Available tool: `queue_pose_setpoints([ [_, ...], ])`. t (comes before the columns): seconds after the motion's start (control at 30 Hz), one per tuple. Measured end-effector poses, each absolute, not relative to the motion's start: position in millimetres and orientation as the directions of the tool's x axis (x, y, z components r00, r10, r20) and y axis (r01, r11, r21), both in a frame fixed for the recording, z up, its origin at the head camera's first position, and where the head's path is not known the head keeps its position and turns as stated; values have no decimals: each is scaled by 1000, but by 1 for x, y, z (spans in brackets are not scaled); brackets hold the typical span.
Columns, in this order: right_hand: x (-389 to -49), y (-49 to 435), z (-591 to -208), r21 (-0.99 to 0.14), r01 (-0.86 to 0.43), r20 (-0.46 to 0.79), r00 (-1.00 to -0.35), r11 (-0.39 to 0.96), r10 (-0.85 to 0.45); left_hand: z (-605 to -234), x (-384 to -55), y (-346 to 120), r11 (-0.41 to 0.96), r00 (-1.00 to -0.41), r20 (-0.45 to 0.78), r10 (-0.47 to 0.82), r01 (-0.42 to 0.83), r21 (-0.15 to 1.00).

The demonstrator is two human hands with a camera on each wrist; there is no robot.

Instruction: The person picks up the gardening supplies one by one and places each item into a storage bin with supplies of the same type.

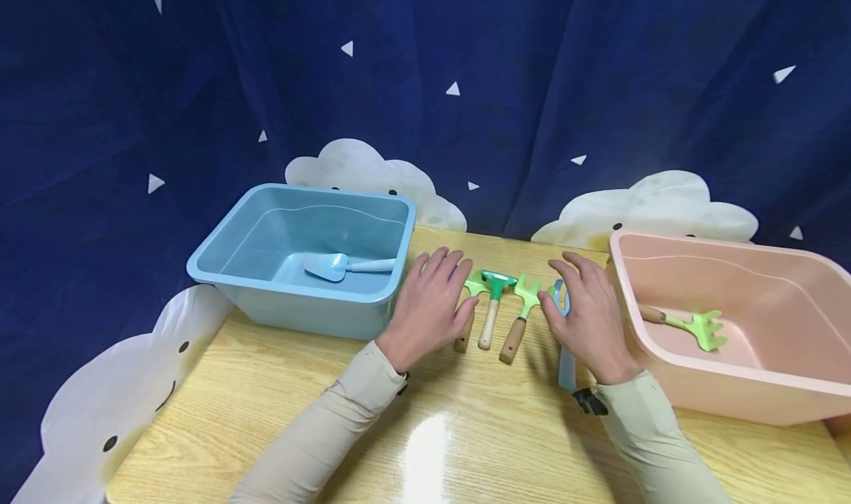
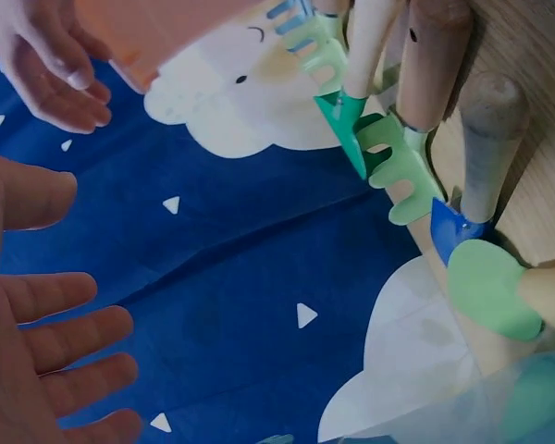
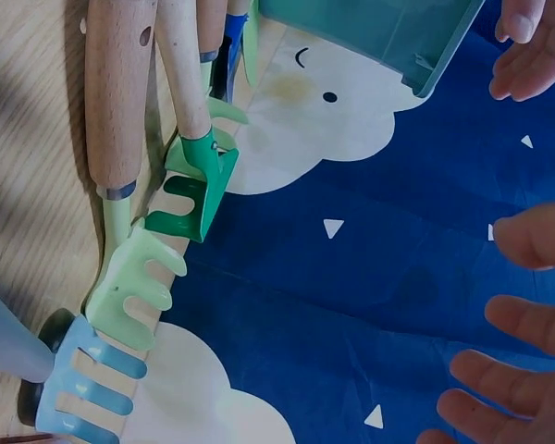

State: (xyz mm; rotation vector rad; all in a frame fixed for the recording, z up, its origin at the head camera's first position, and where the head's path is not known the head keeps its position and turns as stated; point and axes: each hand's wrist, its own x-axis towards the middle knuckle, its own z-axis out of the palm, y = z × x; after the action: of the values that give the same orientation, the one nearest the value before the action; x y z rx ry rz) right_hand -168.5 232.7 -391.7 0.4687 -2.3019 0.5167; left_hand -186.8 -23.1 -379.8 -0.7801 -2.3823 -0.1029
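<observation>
My left hand [image 1: 432, 301] hovers, fingers spread, over the left end of a row of toy garden tools. My right hand [image 1: 588, 315] is held likewise above the right end, near a light blue rake [image 1: 566, 367]. Neither holds anything. Between them lie a dark green rake [image 1: 492, 315] with a pale wooden handle and a light green fork [image 1: 521, 315] with a brown one. Another light green fork [image 1: 476, 284] is partly under the left hand. The left wrist view also shows a blue-headed tool [image 2: 455, 229] and a rounded light green shovel [image 2: 495, 289], which the hand hides from above.
On the left stands a blue bin [image 1: 286, 286] with a light blue trowel [image 1: 329, 266] inside. A pink bin [image 1: 731, 371] on the right contains a light green fork [image 1: 705, 330]. Behind the wooden table [image 1: 492, 430] hangs a dark blue curtain [image 1: 399, 68].
</observation>
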Motion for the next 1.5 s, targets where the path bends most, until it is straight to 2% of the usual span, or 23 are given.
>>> queue_pose_setpoints([
  [0.5,-161,228,-384,-221,-490,719,-666,843,-198,-374,-183,-33,803,-638,552,537,586,-105],
  [0.83,-148,225,-362,-178,-491,716,-659,853,-230,-369,-187,-17,762,-594,588,549,645,-61],
  [1.33,-127,248,-342,-150,-419,640,-732,896,-234,-381,-209,20,610,-498,590,636,793,11],
  [1.5,-115,255,-330,-111,-403,606,-752,908,-259,-382,-210,30,592,-498,543,676,806,2],
])
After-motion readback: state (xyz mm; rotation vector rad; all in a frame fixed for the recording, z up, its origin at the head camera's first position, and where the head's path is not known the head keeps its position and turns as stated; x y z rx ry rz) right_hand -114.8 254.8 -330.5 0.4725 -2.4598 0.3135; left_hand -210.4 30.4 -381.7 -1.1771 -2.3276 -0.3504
